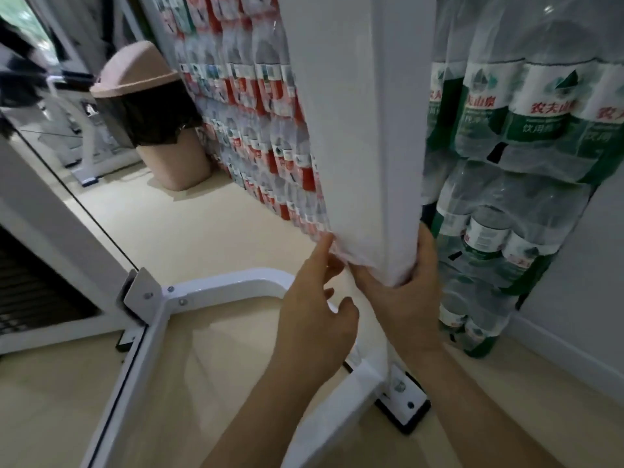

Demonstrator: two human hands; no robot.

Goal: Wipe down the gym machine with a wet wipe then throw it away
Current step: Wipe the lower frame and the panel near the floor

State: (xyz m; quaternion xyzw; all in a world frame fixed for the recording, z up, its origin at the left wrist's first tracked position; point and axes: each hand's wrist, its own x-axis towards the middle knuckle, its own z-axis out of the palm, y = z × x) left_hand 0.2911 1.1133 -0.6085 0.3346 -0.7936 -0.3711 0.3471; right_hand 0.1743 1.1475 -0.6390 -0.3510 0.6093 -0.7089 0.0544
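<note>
Head view: thin white wet wipe sits wrapped round the lower end of the gym machine's tall white upright metal post, right hand clamping it there, thumb up the post's right edge. The left hand has its index tip on the wipe's left edge; cannot tell if it pinches. Wiping looks mid-way: white tubular base frame and the toss into the pink swing-lid plastic bin with black liner remain; post axis vertical, wipe banded crosswise.
</note>
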